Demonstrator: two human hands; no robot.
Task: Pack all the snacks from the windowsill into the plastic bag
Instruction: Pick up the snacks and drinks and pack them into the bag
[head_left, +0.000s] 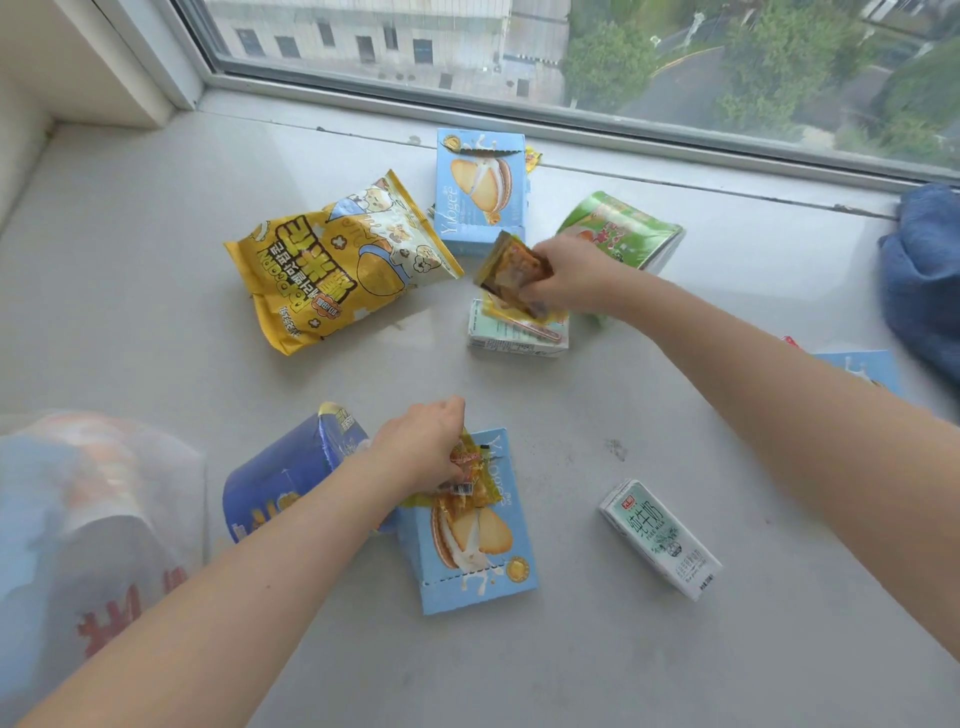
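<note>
Spanning the frame, grey stone windowsill (156, 312) carries the snacks. Translucent white plastic bag (78, 519) sits at lower left. Yellow popcorn pouch (332, 260) lies upper centre; two light-blue biscuit boxes, far (480, 208) and near (483, 561); white milk carton (660, 538) at right. Left hand (426, 452) grips small yellow candy wrappers (470, 478) over near box. Right hand (571, 275) pinches a brown snack packet (511, 273).

Both blue biscuit boxes (480, 195) – "Yiogee"; milk carton (660, 538) – "PURE MILK"
</note>
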